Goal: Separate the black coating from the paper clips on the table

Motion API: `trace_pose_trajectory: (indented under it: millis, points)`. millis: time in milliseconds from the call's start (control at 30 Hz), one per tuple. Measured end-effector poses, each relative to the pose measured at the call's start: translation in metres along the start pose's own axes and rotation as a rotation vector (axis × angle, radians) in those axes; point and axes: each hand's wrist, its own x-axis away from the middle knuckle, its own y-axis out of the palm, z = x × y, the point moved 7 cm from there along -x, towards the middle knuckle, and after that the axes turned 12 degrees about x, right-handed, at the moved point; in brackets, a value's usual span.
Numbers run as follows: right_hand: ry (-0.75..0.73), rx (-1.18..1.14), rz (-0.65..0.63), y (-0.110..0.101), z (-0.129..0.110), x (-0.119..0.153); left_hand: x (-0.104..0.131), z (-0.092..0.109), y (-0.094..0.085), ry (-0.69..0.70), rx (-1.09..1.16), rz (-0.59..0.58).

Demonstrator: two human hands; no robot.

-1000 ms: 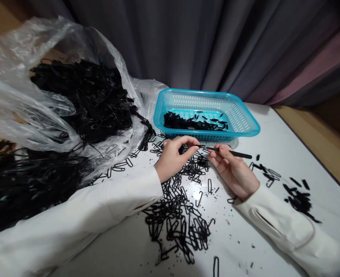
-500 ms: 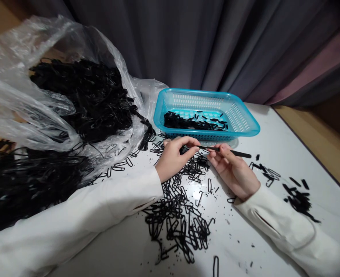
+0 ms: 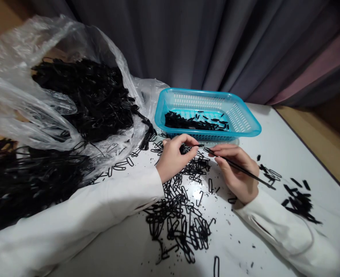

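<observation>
My left hand (image 3: 176,157) is closed in a pinch on a small black piece (image 3: 200,146), in front of the blue basket (image 3: 207,132). Just right of it, my right hand (image 3: 239,169) grips a long thin black tool (image 3: 244,171), which slants from the fingertips down to the right. The tool's left end is close to the small piece; whether they touch is hard to tell. Beneath and in front of the hands, many black loops (image 3: 184,227) lie scattered on the white table (image 3: 273,246).
Small black pieces (image 3: 184,121) lie in the basket. At the left, a clear plastic bag (image 3: 14,92) holds black strips (image 3: 92,92), with another dark heap (image 3: 34,184) before it. A black pile (image 3: 301,202) sits at the right. Curtains (image 3: 172,38) hang behind.
My right hand has turned and its grip on the tool has changed; the tool now slants more steeply, its right end lower. My left hand keeps nearly the same place.
</observation>
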Motion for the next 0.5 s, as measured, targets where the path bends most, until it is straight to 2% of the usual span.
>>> trace_pose_trajectory:
  millis: [333,500]
  points:
    - [-0.021,0.068,-0.016,-0.0001,0.0027,0.0005,-0.0011,-0.0005,0.0012,0.010,0.014,-0.009]
    - [-0.091,0.132,-0.021,-0.0004,-0.0038,-0.0008,-0.0013,-0.0015,0.0015,0.001,0.020,-0.009]
